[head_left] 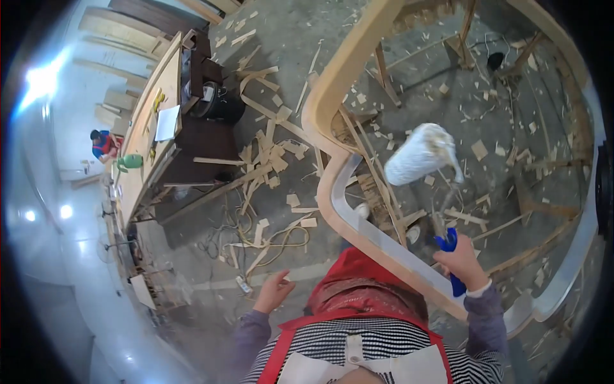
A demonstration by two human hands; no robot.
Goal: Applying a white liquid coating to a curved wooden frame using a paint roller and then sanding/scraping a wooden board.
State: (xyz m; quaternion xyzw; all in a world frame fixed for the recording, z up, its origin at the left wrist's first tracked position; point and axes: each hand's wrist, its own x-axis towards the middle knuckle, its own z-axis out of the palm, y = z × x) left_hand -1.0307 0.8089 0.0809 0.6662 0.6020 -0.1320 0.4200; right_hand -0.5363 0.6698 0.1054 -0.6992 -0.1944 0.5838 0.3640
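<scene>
My right hand point(462, 259) is wrapped around the blue handle of a paint roller point(419, 153). The roller's thick white sleeve hangs over the opening of a large curved wooden frame point(364, 233), apart from its rim. A whitish wet-looking coat covers part of the frame's inner face, along the near side and the right side. My left hand point(274, 292) is held out at the left of my red apron point(364, 288), outside the frame. Its fingers are loosely apart and nothing is in them.
Wood offcuts point(275, 153) and a loose hose point(284, 238) litter the concrete floor. A workbench point(144, 141) at the left bears a green jug point(130, 161) and paper. Another person point(105, 144) is beyond it. Wooden supports point(460, 51) stand inside the frame's outline.
</scene>
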